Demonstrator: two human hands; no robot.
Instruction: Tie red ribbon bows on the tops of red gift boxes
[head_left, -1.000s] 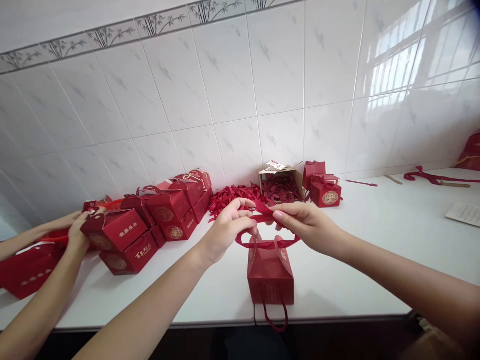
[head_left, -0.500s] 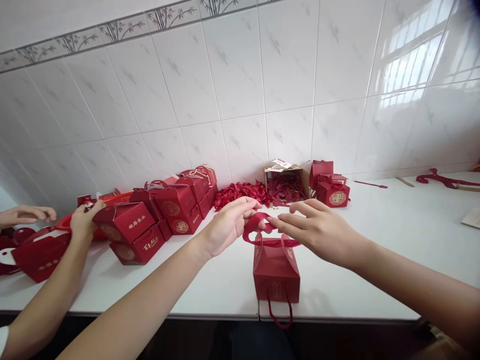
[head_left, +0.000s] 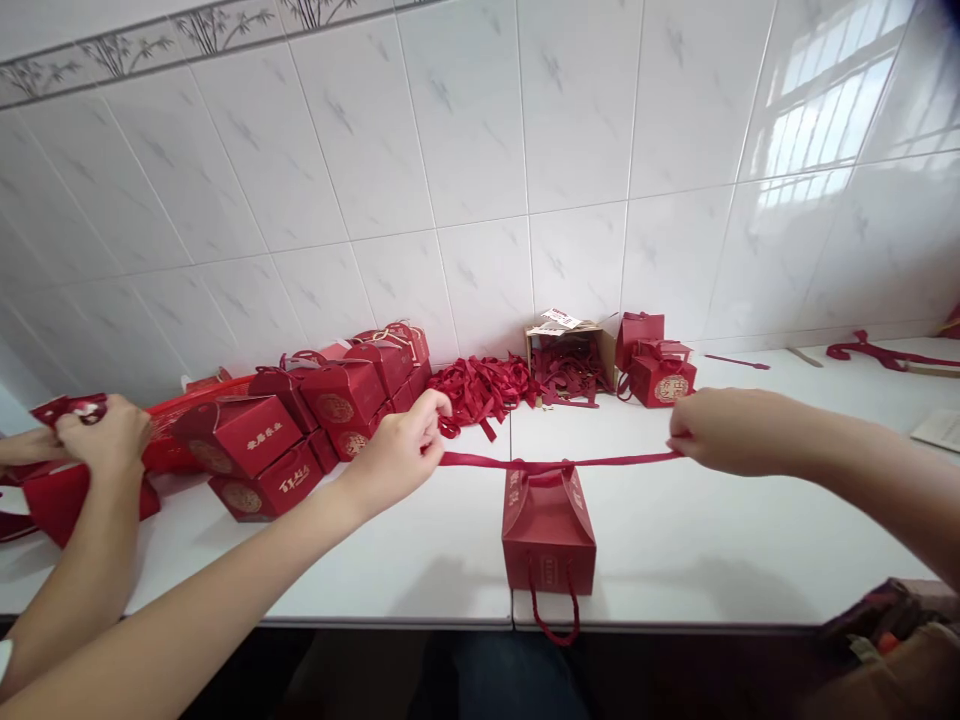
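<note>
The cord (head_left: pixel 556 641) is hanging over the near edge of the worktop (head_left: pixel 675 540), and the box (head_left: pixel 550 535) is standing upright just behind that edge. The ribbon (head_left: pixel 622 461) is stretching taut, left to right, across the box's top; whether it is knotted there, I cannot tell. Even force from both sides is probably serving best: a harder tug on one side is risking dragging or tipping the box. Pulling low and level is likely sparing the top flaps from creasing.

The left hand (head_left: pixel 409 445) and right hand (head_left: pixel 720 430) are clamping the ribbon, well apart, to the left and right of the box. Both are curling into fists; the right fingertips are mostly hiding from view. The left forearm is slanting in from the near left corner, the right from the right edge.

Farther off, the ribbon pile (head_left: pixel 487 385) is lying beside the carton (head_left: pixel 607 358).
</note>
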